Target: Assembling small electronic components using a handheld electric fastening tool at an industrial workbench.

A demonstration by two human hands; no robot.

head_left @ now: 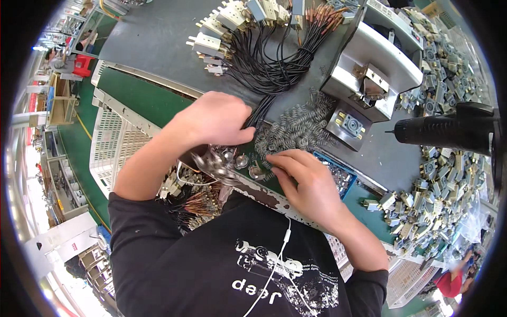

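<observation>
My left hand [219, 119] is curled, knuckles up, close to the bundle of black cables. What its fingers hold, if anything, is hidden. Below it lie shiny metal parts [216, 165], partly blurred, with a few small round metal pieces [255, 171] beside them at the table's near edge. My right hand [311, 185] has thumb and fingertips drawn together at the near side of a heap of small coil springs [301, 127]. Anything in that pinch is too small to make out. Just beyond the heap, a grey block with brass-coloured contacts [348, 127] sits at the foot of a metal fixture [364, 58].
Black cables [272, 74] with white-grey plug housings and copper-coloured ends lie at the back. A black power screwdriver [438, 128] juts in from the right. Housings [422, 195] are heaped there. A blue tray [346, 185] of small parts lies beside my right hand.
</observation>
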